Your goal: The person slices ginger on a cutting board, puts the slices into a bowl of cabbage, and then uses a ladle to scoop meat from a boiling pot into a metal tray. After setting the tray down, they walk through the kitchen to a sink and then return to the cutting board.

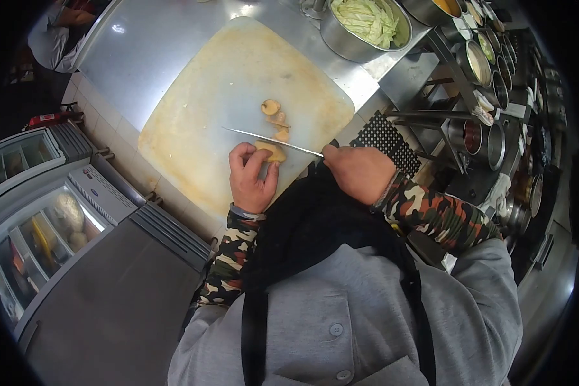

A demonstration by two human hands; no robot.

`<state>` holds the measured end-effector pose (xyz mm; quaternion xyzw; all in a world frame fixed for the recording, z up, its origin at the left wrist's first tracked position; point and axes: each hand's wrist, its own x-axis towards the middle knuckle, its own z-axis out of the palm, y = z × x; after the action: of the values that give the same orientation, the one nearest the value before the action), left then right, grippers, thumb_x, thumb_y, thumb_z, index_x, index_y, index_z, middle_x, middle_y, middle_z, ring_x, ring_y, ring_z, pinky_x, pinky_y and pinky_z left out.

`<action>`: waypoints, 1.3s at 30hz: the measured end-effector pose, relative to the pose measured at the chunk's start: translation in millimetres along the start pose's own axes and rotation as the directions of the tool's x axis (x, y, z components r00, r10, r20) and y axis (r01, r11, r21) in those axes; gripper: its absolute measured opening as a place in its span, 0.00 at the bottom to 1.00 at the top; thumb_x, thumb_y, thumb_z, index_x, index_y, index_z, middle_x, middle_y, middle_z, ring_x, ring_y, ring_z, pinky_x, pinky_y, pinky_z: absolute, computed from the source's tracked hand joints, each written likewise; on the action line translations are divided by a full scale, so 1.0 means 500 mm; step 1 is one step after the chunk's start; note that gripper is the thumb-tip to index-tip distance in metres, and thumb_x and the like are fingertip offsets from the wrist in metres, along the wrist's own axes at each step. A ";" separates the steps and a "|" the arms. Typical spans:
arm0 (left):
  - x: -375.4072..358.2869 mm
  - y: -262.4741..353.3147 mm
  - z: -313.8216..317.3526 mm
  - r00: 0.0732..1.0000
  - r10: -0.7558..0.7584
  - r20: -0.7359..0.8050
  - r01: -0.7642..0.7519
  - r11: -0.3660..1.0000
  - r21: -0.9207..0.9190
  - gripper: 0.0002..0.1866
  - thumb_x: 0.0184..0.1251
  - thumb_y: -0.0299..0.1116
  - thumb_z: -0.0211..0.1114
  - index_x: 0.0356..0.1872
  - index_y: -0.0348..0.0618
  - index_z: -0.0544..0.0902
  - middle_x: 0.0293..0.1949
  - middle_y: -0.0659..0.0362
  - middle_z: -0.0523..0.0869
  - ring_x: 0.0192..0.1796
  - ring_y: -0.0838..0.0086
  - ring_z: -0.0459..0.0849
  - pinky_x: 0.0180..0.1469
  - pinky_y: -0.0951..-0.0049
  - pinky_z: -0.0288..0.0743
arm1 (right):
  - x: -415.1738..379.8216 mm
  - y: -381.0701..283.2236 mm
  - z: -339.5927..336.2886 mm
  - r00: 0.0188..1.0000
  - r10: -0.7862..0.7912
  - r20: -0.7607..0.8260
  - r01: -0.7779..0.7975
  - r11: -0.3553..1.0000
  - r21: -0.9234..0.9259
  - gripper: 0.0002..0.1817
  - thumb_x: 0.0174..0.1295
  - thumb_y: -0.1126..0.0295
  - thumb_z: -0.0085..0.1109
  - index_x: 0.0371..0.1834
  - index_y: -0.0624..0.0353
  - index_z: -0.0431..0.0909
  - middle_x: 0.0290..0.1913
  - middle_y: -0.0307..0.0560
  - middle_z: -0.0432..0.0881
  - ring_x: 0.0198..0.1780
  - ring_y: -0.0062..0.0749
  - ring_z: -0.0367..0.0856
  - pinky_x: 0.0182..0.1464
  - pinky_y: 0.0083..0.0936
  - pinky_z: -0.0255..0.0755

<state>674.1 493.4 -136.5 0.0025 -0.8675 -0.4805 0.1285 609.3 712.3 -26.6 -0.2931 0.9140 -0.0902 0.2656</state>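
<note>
My right hand (359, 172) is wrapped round the handle of a kitchen knife (276, 142). Its thin blade points left over the board, beside a tan, ginger-like root piece (271, 152). Bent fingers of my left hand (251, 177) hold that piece down on the pale, stained cutting board (206, 96). Just beyond the blade lie several cut slices (278, 119), with a rounder one (271, 107) farthest away. The knife handle is mostly hidden in my right hand.
A metal pot of cut cabbage (367, 22) stands at the back right of the steel counter (125, 48). Several pots and pans (479, 64) line the right side. Glass-topped freezers (64, 225) stand at left. Another person (61, 35) is at upper left.
</note>
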 end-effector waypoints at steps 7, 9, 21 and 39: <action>-0.018 -0.010 -0.018 0.995 0.094 0.030 -0.096 0.992 0.085 0.14 0.53 0.27 0.72 0.42 0.40 0.81 0.52 0.49 0.76 0.44 0.61 0.79 0.43 0.67 0.76 | -0.047 0.007 -0.013 0.998 0.049 -0.044 -0.049 0.999 0.010 0.08 0.60 0.72 0.49 0.41 0.57 0.72 0.29 0.50 0.81 0.31 0.46 0.84 0.32 0.39 0.77; -0.016 -0.003 -0.015 0.998 0.055 0.035 -0.058 0.994 0.087 0.14 0.53 0.27 0.72 0.42 0.40 0.81 0.50 0.49 0.76 0.45 0.59 0.79 0.44 0.66 0.76 | -0.068 0.002 -0.023 0.998 0.025 -0.062 -0.025 1.000 0.000 0.07 0.60 0.72 0.50 0.41 0.57 0.72 0.28 0.50 0.81 0.30 0.46 0.83 0.31 0.38 0.77; -0.008 0.003 -0.012 0.995 0.103 -0.005 -0.101 0.979 0.178 0.17 0.51 0.29 0.72 0.44 0.42 0.83 0.47 0.52 0.78 0.40 0.60 0.82 0.40 0.65 0.77 | -0.100 -0.031 -0.061 0.999 -0.016 -0.046 0.014 0.999 -0.045 0.06 0.58 0.72 0.52 0.37 0.58 0.71 0.25 0.47 0.77 0.27 0.45 0.81 0.28 0.38 0.75; -0.018 -0.001 -0.025 0.997 0.067 0.036 -0.070 0.992 0.106 0.15 0.48 0.25 0.70 0.41 0.42 0.83 0.47 0.52 0.79 0.41 0.59 0.82 0.41 0.65 0.79 | -0.046 -0.018 -0.040 0.993 -0.087 -0.080 0.081 0.994 -0.074 0.05 0.60 0.70 0.53 0.38 0.57 0.72 0.25 0.47 0.78 0.27 0.43 0.81 0.28 0.37 0.74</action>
<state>685.4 484.0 -132.3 -0.0282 -0.8936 -0.4286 0.1303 618.6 718.7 3.2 -0.3363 0.9138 -0.0811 0.2127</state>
